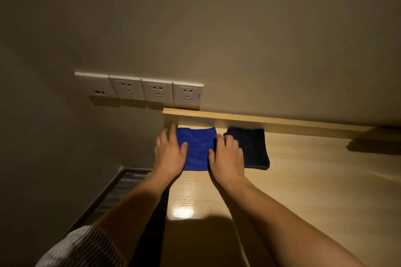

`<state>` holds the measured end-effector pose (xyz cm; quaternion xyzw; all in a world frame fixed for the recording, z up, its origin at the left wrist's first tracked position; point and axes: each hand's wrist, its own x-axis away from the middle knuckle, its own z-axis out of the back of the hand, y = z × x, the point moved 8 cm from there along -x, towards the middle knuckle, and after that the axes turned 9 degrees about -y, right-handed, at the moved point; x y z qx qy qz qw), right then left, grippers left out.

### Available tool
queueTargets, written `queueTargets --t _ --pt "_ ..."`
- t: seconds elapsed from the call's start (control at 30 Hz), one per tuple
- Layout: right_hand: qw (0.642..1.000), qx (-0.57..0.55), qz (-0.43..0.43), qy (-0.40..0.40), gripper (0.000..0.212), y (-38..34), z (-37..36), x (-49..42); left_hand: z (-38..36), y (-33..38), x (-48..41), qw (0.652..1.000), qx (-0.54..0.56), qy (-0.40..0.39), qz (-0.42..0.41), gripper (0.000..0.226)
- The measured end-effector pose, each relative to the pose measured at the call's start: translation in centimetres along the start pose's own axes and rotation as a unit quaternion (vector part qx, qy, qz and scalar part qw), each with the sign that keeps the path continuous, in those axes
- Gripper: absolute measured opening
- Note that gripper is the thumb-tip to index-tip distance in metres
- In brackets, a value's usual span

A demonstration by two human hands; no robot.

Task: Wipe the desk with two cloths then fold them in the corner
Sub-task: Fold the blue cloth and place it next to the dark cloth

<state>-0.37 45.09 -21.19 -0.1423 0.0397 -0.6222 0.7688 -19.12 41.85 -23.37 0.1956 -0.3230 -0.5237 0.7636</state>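
A bright blue cloth (pixel 198 147), folded into a square, lies flat in the far left corner of the light wooden desk (pixel 303 180). My left hand (pixel 169 154) rests flat on its left edge, fingers spread. On the cloth's right edge lies my right hand (pixel 227 156), also flat with fingers apart. A dark navy cloth (pixel 252 149), folded too, lies right beside the blue one on its right, partly hidden under my right hand.
A raised wooden ledge (pixel 260 120) runs along the desk's back against the wall. A row of white wall sockets (pixel 141 90) sits above and left of the corner. The desk's left edge drops to a dark floor (pixel 121 191). A shadowed object (pixel 377 143) sits far right.
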Motion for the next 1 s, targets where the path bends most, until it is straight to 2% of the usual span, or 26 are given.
queueTargets --t 0.1,0.2,0.3,0.57,0.73,0.93,1.0 --pt "0.993 0.059 0.107 0.001 0.051 -1.1 -0.3 0.2 -1.6 1.1 0.4 0.99 -0.118 -0.012 -0.082 0.068" --pt "0.98 0.119 0.142 -0.078 0.064 -0.9 -1.9 -1.1 -3.8 1.3 -0.2 0.975 -0.191 -0.066 -0.092 0.07" --pt "0.974 0.136 0.121 -0.135 0.072 0.5 -3.7 -1.7 -4.9 0.8 -1.1 0.966 -0.224 -0.093 -0.088 0.074" --pt "0.978 0.135 0.098 -0.127 0.077 0.8 -4.0 -1.7 -4.5 0.5 -2.2 0.952 -0.269 -0.096 -0.11 0.077" --pt "0.986 0.123 0.078 -0.087 0.077 2.0 -1.1 1.0 -2.8 0.8 0.4 0.962 -0.226 -0.035 -0.147 0.083" --pt "0.986 0.146 -0.003 -0.085 0.084 3.7 5.0 6.3 -0.8 4.3 5.6 0.954 -0.237 -0.053 -0.175 0.092" --pt "0.986 0.149 -0.006 -0.076 0.085 3.5 7.0 7.4 0.3 6.1 7.0 0.953 -0.229 -0.041 -0.192 0.094"
